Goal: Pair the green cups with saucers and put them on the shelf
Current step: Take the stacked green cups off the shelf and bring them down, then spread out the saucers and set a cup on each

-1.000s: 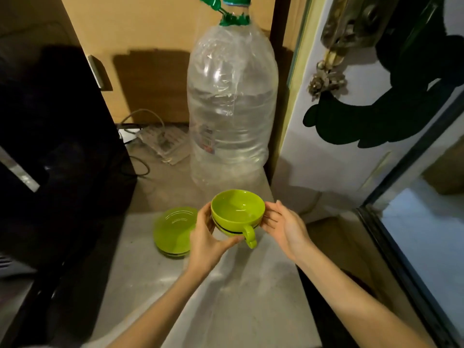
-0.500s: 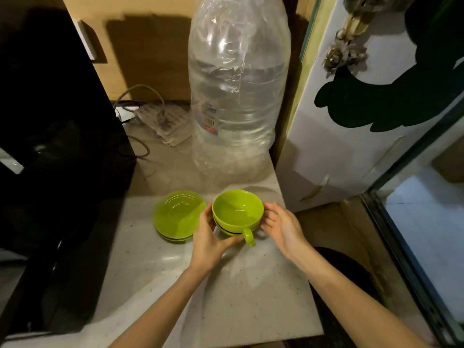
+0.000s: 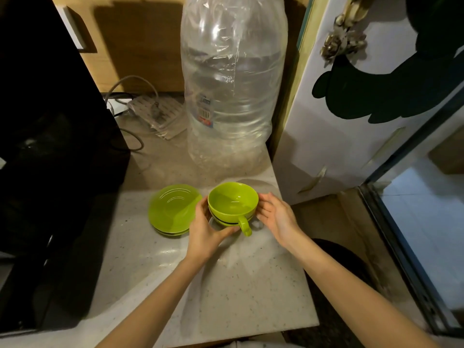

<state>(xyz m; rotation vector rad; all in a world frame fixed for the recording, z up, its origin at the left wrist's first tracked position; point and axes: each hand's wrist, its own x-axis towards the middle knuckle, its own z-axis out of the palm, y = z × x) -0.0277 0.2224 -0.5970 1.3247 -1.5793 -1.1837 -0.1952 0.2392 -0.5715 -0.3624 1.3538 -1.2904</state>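
Slippage is the risk: the green cup [image 3: 233,203] sits on its saucer [image 3: 226,222] just above the desk [image 3: 226,285], left hand [image 3: 203,229] gripping the saucer, right hand [image 3: 276,217] open beside it, so any tilt could tip it.

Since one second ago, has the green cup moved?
Yes. The cup has come down toward the counter, now level with the saucers beside it.
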